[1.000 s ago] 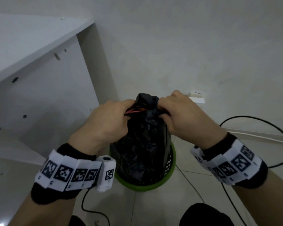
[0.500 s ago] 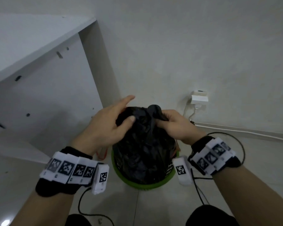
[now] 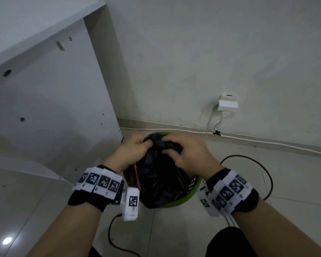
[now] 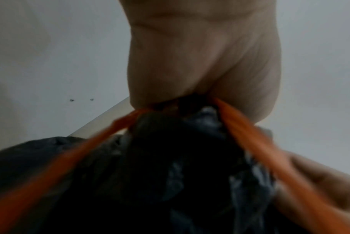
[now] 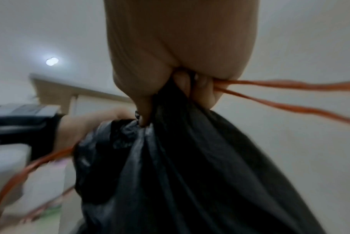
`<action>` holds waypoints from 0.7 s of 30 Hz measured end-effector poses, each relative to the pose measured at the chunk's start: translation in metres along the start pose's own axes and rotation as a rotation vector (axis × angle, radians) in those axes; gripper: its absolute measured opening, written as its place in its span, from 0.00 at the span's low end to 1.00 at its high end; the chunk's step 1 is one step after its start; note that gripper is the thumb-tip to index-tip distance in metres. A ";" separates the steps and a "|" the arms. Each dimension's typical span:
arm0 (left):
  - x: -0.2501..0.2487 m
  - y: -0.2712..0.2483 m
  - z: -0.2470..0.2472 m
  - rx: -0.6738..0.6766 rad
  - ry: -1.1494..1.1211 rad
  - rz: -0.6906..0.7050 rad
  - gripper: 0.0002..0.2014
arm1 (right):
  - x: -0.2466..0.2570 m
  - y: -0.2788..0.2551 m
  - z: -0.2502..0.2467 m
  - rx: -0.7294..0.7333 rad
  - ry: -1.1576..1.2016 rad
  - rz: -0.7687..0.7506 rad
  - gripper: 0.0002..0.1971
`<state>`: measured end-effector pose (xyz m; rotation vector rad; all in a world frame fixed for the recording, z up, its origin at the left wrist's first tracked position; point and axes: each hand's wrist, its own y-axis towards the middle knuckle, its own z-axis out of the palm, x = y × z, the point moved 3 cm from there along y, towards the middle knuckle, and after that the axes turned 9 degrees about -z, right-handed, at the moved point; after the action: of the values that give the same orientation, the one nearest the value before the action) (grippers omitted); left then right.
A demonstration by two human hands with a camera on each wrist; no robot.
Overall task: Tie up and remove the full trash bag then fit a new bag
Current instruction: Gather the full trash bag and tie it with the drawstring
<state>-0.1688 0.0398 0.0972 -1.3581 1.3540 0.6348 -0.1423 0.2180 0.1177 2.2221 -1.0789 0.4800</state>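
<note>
A full black trash bag (image 3: 159, 180) stands in a round green bin (image 3: 191, 191) on the floor. Its top is gathered into a bunch between both my hands. My left hand (image 3: 135, 151) grips the gathered neck from the left, and the left wrist view shows the bag (image 4: 180, 166) and orange drawstrings (image 4: 248, 142) coming out of its fist. My right hand (image 3: 185, 153) grips the neck from the right; in the right wrist view its fingers (image 5: 182, 83) pinch the black plastic (image 5: 190, 158) and two orange drawstring strands (image 5: 280, 95). A red-orange string (image 3: 136, 175) hangs down the bag's left side.
A white cabinet panel (image 3: 50, 101) stands close on the left. The wall behind carries a white plug adapter (image 3: 227, 104) with a cable along the skirting. A black cable (image 3: 267, 175) loops on the tiled floor right of the bin, another (image 3: 111, 236) runs below my left wrist.
Both hands have sunk lower with the bag's top and drawn together over the bunched neck. The left hand's fingers, spread half a second ago, are now curled on the plastic.
</note>
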 end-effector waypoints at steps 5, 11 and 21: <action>0.002 -0.020 -0.011 -0.057 0.369 0.386 0.38 | -0.044 0.007 0.010 0.046 0.796 0.619 0.12; 0.026 0.003 0.005 -0.099 0.257 0.213 0.08 | -0.034 -0.005 0.011 -0.087 0.413 0.428 0.11; 0.051 0.001 0.012 -0.120 -0.010 -0.146 0.20 | -0.040 -0.005 0.052 0.123 0.033 0.231 0.19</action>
<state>-0.1555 0.0322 0.0468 -1.5330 1.2122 0.6308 -0.1597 0.2091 0.0550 2.1955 -1.3274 0.6965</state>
